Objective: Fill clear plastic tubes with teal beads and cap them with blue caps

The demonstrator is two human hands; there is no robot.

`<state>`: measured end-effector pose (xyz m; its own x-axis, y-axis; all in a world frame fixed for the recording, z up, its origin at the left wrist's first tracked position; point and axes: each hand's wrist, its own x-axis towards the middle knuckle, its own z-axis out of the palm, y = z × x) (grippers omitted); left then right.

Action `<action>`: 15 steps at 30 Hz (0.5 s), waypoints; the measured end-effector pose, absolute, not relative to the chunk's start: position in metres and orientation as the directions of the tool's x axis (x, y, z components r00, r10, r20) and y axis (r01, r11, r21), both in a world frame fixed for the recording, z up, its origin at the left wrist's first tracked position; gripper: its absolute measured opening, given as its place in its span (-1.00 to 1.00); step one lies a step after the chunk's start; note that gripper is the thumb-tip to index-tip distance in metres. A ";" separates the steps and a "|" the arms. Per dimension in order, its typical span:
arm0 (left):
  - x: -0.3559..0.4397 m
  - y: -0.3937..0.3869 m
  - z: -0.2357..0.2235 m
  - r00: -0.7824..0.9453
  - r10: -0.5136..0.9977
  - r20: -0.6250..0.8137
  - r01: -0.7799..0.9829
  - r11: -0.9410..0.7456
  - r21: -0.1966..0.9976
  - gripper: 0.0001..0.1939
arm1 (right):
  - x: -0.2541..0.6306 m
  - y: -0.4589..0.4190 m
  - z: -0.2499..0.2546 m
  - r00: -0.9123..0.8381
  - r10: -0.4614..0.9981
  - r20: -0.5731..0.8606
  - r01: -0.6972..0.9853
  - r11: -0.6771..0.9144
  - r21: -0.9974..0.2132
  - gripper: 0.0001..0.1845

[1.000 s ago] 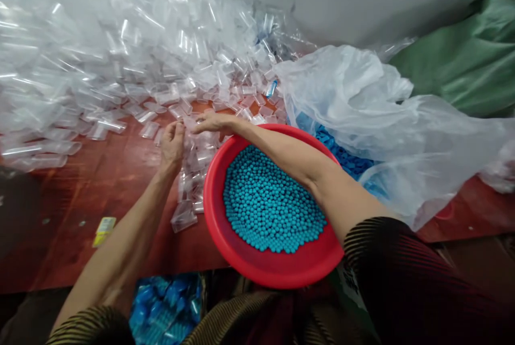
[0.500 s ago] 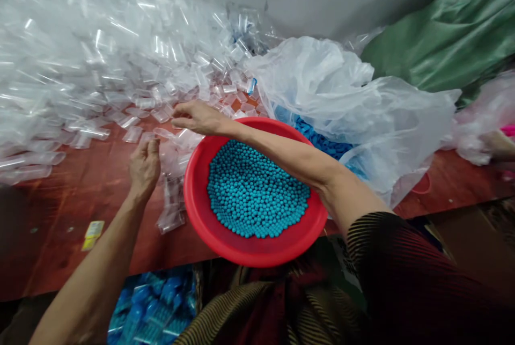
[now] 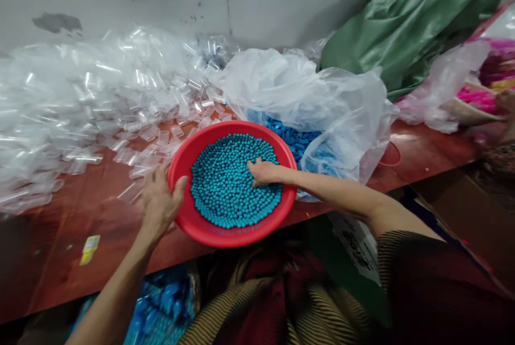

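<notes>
A red plastic basin point(image 3: 229, 239) holds a heap of small teal beads point(image 3: 225, 195). At the basin's left side, my left hand point(image 3: 163, 197) straddles the rim, thumb on the inner side and fingers outside. My right hand point(image 3: 263, 171) reaches into the basin from the right, its spread fingertips at the surface of the beads; nothing shows in its grasp. Short clear plastic tubes point(image 3: 148, 133) lie scattered behind and left of the basin.
A big mound of clear tubes point(image 3: 80, 87) rests against the wall. A white plastic bag point(image 3: 277, 76) of blue pieces point(image 3: 295, 138) lies behind the basin. Green sheeting point(image 3: 374, 34) and pink items point(image 3: 478, 99) are at right. Blue filled items point(image 3: 164, 302) sit below the table edge.
My right hand has moved from the clear tubes back over the basin and into the beads. My left hand has come to the basin's rim. The view has turned right.
</notes>
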<state>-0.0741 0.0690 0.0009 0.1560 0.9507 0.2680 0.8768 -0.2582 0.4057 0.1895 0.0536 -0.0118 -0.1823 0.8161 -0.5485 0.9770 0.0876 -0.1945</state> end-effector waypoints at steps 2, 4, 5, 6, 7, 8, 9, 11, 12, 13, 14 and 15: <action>-0.059 0.067 0.003 0.201 0.964 0.175 0.917 -0.248 0.312 -0.34 | 0.181 0.063 -0.013 -0.224 0.812 -0.539 0.961 0.090 -0.263 -0.27; -0.051 0.065 0.005 0.185 0.978 0.100 0.952 -0.204 0.229 -0.32 | 0.182 0.063 -0.008 -0.273 0.866 -0.419 0.929 0.123 -0.350 -0.40; -0.049 0.063 0.007 0.170 0.983 0.075 0.965 -0.181 0.189 -0.31 | 0.186 0.058 -0.005 -0.294 0.902 -0.317 0.906 0.156 -0.394 -0.45; -0.048 0.061 0.008 0.157 0.986 0.051 0.975 -0.163 0.150 -0.31 | 0.191 0.050 -0.001 -0.315 0.924 -0.216 0.879 0.198 -0.433 -0.51; -0.048 0.059 0.009 0.144 0.989 0.028 0.983 -0.146 0.113 -0.32 | 0.195 0.040 0.003 -0.349 0.925 -0.146 0.847 0.246 -0.471 -0.56; -0.049 0.058 0.010 0.135 0.991 0.008 0.988 -0.135 0.076 -0.33 | 0.199 0.030 0.007 -0.409 0.903 -0.132 0.812 0.294 -0.505 -0.63; -0.049 0.056 0.011 0.133 0.991 -0.009 0.990 -0.133 0.042 -0.34 | 0.202 0.019 0.011 -0.491 0.851 -0.184 0.779 0.334 -0.531 -0.70; -0.050 0.056 0.012 0.149 0.988 -0.029 0.989 -0.149 -0.008 -0.37 | 0.201 0.004 0.015 -0.627 0.690 -0.361 0.744 0.392 -0.542 -0.77; -0.050 0.056 0.012 0.156 0.987 -0.035 0.987 -0.157 -0.023 -0.38 | 0.198 0.001 0.016 -0.657 0.607 -0.447 0.741 0.413 -0.529 -0.78; -0.050 0.056 0.013 0.163 0.986 -0.041 0.986 -0.165 -0.029 -0.39 | 0.194 0.000 0.014 -0.668 0.547 -0.504 0.741 0.432 -0.514 -0.79; -0.050 0.056 0.013 0.166 0.985 -0.047 0.985 -0.167 -0.029 -0.40 | 0.189 0.002 0.011 -0.668 0.517 -0.535 0.744 0.444 -0.500 -0.82; -0.050 0.056 0.014 0.167 0.985 -0.050 0.985 -0.168 -0.025 -0.40 | 0.185 0.006 0.006 -0.671 0.504 -0.544 0.742 0.447 -0.500 -0.85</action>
<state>-0.0497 0.0564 0.0136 0.1669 0.9847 -0.0505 0.9854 -0.1683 -0.0255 0.1851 0.0062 0.0059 -0.6707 0.5037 -0.5445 0.7417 0.4473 -0.4998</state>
